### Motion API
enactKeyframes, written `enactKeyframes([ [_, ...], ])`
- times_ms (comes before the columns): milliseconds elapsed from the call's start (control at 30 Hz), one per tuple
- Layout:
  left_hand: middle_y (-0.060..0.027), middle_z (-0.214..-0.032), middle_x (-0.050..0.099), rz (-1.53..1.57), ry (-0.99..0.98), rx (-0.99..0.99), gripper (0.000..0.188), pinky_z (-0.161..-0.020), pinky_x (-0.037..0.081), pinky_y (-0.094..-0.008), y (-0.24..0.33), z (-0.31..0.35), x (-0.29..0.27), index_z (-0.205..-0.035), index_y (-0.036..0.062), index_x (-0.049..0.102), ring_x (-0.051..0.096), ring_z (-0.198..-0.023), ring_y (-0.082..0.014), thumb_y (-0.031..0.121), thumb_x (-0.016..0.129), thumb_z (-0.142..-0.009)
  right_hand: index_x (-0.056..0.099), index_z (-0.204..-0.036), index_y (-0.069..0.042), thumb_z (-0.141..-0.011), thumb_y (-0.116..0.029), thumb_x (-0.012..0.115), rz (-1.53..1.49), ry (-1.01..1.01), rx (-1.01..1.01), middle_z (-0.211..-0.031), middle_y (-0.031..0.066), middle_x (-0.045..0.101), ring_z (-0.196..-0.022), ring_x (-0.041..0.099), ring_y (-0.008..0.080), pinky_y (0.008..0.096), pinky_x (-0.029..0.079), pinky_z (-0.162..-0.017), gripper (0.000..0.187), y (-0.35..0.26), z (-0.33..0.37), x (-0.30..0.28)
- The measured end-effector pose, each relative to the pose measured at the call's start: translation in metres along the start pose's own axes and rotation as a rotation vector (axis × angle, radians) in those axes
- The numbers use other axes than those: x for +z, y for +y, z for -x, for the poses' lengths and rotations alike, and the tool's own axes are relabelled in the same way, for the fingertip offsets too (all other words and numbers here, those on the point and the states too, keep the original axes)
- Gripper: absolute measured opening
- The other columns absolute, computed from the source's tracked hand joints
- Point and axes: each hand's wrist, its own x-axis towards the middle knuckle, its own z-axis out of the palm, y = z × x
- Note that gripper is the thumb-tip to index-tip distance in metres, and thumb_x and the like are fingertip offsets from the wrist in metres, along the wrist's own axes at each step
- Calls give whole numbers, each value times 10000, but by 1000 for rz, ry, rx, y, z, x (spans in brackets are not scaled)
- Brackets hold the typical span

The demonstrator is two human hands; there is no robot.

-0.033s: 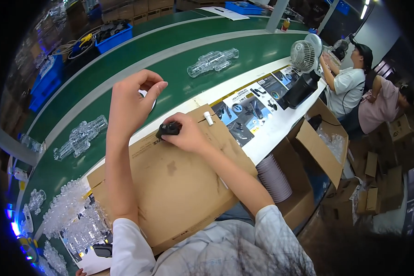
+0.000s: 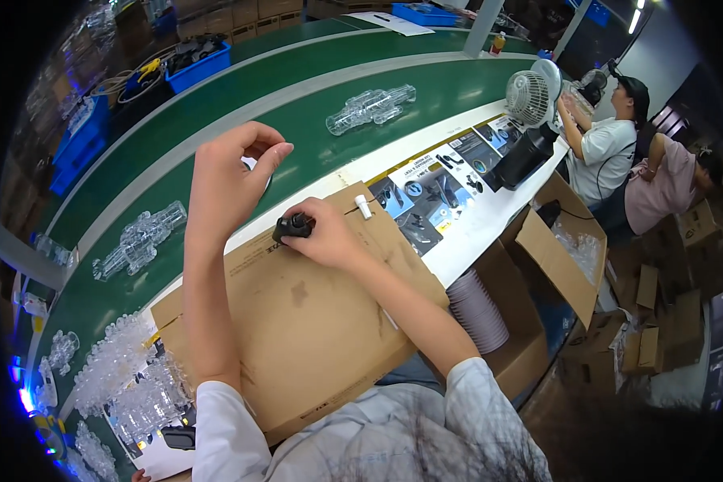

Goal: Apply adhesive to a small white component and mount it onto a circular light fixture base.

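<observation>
My left hand (image 2: 237, 165) is raised above the far left part of a flat cardboard box (image 2: 313, 321), its fingers curled together. A pale, curved edge shows between and below these fingers; the rest of that item is hidden. My right hand (image 2: 327, 234) grips a small black plastic part (image 2: 291, 228) against the far edge of the box top. The part's exact kind is not clear. Close to the right hand, a small white cap-like piece (image 2: 364, 206) lies on the cardboard.
Clear plastic trays (image 2: 371, 108) lie on the green conveyor belt (image 2: 289, 153). Loose clear parts (image 2: 128, 369) are heaped at left. Printed cards (image 2: 438, 201) and a fan (image 2: 530, 100) stand rightward, before two people. A stack of pale discs (image 2: 478, 309) sits in an open carton.
</observation>
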Motion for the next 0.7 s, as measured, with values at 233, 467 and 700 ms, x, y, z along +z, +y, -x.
enactKeyframes([
  [233, -124, -638, 594, -52, -15, -5, 321, -556, 438, -317, 3, 2, -7, -743, -38, 629, 516, -556, -186, 208, 690, -940, 665, -1032, 0, -765, -136, 799, 154, -39, -66, -973, 161, 627, -912, 634, 335, 413, 527, -790, 329, -5, -3, 2],
  [467, -129, -608, 513, 25, -128, -43, 353, -548, 397, -339, 5, 4, -3, -744, -31, 537, 429, -552, -216, 220, 632, -973, 661, -1038, 17, -777, -169, 798, 231, -75, -155, -947, 164, 622, -883, 628, 334, 422, 527, -769, 348, 5, -7, 3],
  [700, -117, -693, 612, 41, -129, 34, 241, -606, 474, -354, 8, 1, -5, -811, -12, 581, 574, -621, -229, 172, 694, -917, 659, -980, 11, -850, -257, 730, 663, 254, 94, -918, 196, 663, -840, 657, 355, 434, 542, -756, 306, 22, 8, -70],
])
